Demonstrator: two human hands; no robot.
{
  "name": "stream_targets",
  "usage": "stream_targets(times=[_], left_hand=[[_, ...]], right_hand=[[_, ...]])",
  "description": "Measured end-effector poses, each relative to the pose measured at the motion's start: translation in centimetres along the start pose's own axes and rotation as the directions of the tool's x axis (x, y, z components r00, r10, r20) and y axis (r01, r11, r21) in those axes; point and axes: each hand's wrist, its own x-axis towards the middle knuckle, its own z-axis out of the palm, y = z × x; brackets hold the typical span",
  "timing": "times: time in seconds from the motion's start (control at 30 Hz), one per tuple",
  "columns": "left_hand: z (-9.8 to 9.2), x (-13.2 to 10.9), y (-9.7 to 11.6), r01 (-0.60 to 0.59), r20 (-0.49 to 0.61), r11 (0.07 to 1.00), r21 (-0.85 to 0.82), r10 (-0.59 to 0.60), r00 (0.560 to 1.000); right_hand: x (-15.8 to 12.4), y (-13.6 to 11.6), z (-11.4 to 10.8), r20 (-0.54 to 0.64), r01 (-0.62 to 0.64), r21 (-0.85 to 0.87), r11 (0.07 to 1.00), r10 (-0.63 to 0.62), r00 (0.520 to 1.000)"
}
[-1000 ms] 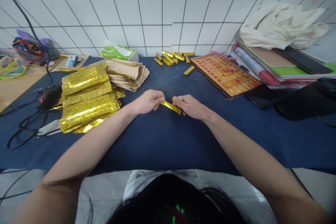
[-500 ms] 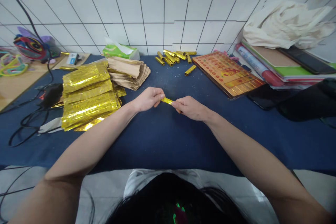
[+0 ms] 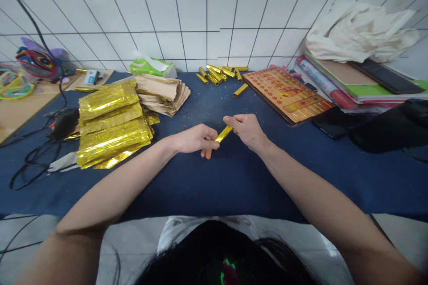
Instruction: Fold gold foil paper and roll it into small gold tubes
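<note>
A narrow rolled tube of gold foil paper [image 3: 223, 134] slants between my two hands, its right end higher. My left hand [image 3: 199, 139] is closed on the lower left end, pinching it between thumb and fingers. On the upper right end, my right hand [image 3: 248, 130] is closed in a similar pinch. Beyond the hands lies a small heap of gold paper rolls [image 3: 217, 73], with a single gold roll [image 3: 240, 90] apart from it. Left of my hands are stacked gold foil sheets [image 3: 112, 129] beside a fanned pile of brown paper [image 3: 163, 93].
An orange printed pack [image 3: 289, 93] lies at the right, near stacked books [image 3: 364, 84] topped by a white cloth [image 3: 361, 31]. A green tissue pack [image 3: 152, 67] stands by the tiled wall. Black cables [image 3: 30, 160] curl on the blue tablecloth [image 3: 207, 187] at left.
The gold tube has turned from nearly level, right end slightly lower, to slanting up rightward. My left hand moved down and my right hand up; more of the tube shows between them.
</note>
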Motion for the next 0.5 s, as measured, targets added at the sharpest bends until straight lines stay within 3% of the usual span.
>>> stream_targets(times=[0.13,0.2,0.3,0.37,0.43,0.5], left_hand=[[1.2,-0.1,0.7,-0.004,0.113,0.999,0.040,0.000,0.994],[1.3,0.0,0.9,-0.046,0.093,0.997,0.058,0.041,0.995],[1.3,0.4,0.9,-0.113,-0.054,0.993,0.018,0.114,0.992],[1.3,0.7,0.7,-0.132,-0.155,0.987,-0.087,0.117,0.981],[1.3,0.9,0.5,-0.167,-0.281,0.955,-0.245,0.095,0.955],[1.3,1.1,0.4,-0.236,-0.418,0.888,-0.394,0.056,0.907]], right_hand=[[-0.5,-0.9,0.1,0.136,0.038,0.057,0.998,-0.046,0.990],[-0.8,-1.3,0.1,0.234,0.052,0.065,0.997,-0.066,0.970],[-0.8,-1.3,0.3,0.324,0.054,0.072,0.996,-0.074,0.943],[-0.7,-0.9,0.4,0.288,0.034,0.098,0.995,-0.061,0.956],[-0.6,-0.6,0.6,0.232,0.014,0.115,0.993,-0.040,0.972],[-0.6,-0.4,0.7,0.253,0.018,0.096,0.995,-0.042,0.966]])
